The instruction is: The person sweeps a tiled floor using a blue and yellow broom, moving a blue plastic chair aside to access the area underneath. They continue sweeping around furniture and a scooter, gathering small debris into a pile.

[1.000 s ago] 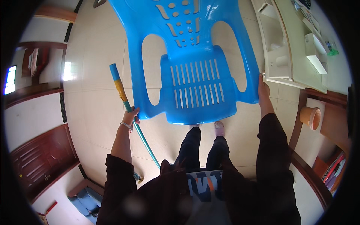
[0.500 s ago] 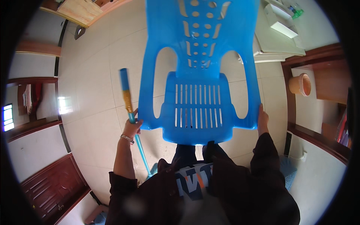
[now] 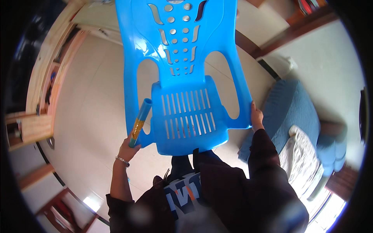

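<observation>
A blue plastic armchair [image 3: 182, 82] with a slotted seat and a pierced back is held up in front of me, its seat front toward my body. My left hand [image 3: 128, 149] is closed around a pole [image 3: 138, 125] with a blue top, yellow tape and a teal lower part. That same hand is at the front of the chair's left armrest, its fingers partly hidden. The pole's lower end is out of sight behind my arm and body. At the other armrest, my right hand [image 3: 257, 117] grips the outer front edge.
To the right stands a blue fabric sofa [image 3: 285, 103] with a pale patterned cloth [image 3: 301, 159] on it. A wooden cabinet [image 3: 37, 130] and shelving line the left side. Behind the chair at upper left is a pale-topped table [image 3: 97, 17]. Beige floor tiles [image 3: 89, 97] lie beneath.
The view has turned to the right, bringing the sofa into sight. Chair and both hands keep together. The pole's top now tilts right, toward the seat, instead of left.
</observation>
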`<state>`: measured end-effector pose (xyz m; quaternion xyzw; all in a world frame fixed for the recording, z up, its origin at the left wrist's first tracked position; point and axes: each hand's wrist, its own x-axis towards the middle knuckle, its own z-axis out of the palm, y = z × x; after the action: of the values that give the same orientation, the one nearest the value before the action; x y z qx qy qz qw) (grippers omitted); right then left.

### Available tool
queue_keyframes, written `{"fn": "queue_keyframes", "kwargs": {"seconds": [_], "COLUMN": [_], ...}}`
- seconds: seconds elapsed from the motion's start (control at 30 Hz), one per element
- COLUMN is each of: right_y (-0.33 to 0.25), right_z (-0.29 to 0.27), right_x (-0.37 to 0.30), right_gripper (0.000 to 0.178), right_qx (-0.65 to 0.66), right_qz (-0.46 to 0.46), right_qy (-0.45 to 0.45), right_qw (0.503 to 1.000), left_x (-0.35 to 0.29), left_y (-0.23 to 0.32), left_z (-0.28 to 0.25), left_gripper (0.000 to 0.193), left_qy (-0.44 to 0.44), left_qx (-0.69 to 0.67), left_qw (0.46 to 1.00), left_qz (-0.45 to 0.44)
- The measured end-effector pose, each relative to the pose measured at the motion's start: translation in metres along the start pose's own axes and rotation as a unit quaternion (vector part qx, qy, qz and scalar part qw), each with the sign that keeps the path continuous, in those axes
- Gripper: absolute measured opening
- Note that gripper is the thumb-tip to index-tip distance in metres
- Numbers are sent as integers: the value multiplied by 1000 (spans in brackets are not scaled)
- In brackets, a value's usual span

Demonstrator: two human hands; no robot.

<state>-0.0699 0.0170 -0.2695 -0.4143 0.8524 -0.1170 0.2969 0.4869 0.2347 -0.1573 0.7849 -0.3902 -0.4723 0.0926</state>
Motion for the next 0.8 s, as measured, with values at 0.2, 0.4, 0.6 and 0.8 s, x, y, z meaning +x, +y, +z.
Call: {"fn": "queue_keyframes", "kwargs": {"seconds": [0.2,0.4,0.6,0.8], "right_y": [139,210,280,310], "right_z": [-51,-103,-115,-128], "right_x": [-43,-50,-23,19], "right_gripper": [73,73,79,83], "right_qx": [97,157,125,108], "right_qz": [93,170,202,221], "right_qy": [70,163,213,232], "right_qw": [988,959,948,941], "left_x": [4,82,134,167], "left_y": [103,174,245,300], "left_z": [32,101,164,219], "left_gripper": [83,78,79,76], "left_qy": [-69,-129,-124,-138], "left_qx": [131,238,275,295], "left_qw": [983,946,920,910], "left_qz": [109,177,252,256]}}
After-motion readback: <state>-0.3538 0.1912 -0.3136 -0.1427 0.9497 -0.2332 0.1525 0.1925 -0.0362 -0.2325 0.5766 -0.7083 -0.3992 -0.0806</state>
